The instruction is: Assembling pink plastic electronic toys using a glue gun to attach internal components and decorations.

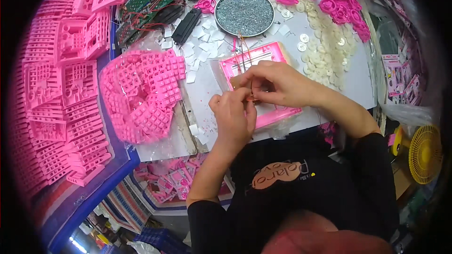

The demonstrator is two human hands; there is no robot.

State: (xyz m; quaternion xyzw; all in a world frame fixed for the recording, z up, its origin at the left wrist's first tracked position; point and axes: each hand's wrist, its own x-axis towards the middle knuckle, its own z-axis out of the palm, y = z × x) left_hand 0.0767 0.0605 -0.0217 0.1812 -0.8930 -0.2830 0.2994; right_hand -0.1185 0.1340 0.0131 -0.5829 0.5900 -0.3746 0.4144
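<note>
Head view: both hands meet over a pink plastic housing (263,84) lying on the bench (207,80). The left hand (233,117) pinches thin wires (242,49); the right hand (278,84) curls closed, gripping the housing's edge. A round tray of screws (245,13) sits behind.

A flat rectangular pink plastic housing (263,84) lies on the white table, tilted slightly, its open inner side facing up. Thin red and pale wires (242,49) cross its upper part. Both hands cover its middle.

Both hands close together, left (233,113) and right (275,84), fingers pinched.
</note>
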